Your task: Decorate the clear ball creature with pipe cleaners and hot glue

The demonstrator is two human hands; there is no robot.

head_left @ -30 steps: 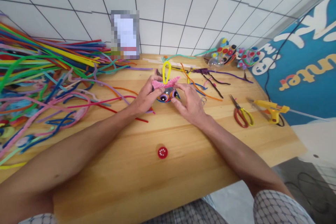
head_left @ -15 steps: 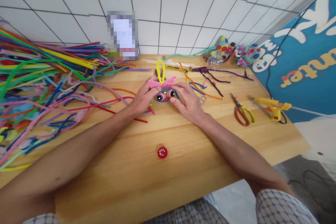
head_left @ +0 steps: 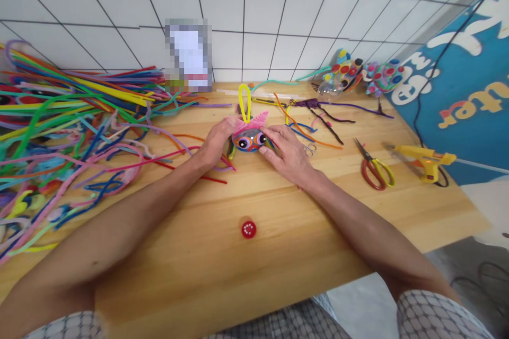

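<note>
A small craft figure with two big eyes, a pink fuzzy top and a yellow pipe-cleaner loop sits on the wooden table. My left hand grips its left side, fingers curled round it. On its right side lies my right hand, with the fingertips pressed against the figure. Both hands hold it down near the table's middle back.
A big heap of coloured pipe cleaners covers the left. A red bottle cap lies near me. Red-and-yellow scissors and a yellow glue gun lie at the right. Decorated craft pieces stand by the tiled wall.
The pink fuzzy piece has been pressed down closer onto the figure. My hands stay on it and have shifted only slightly.
</note>
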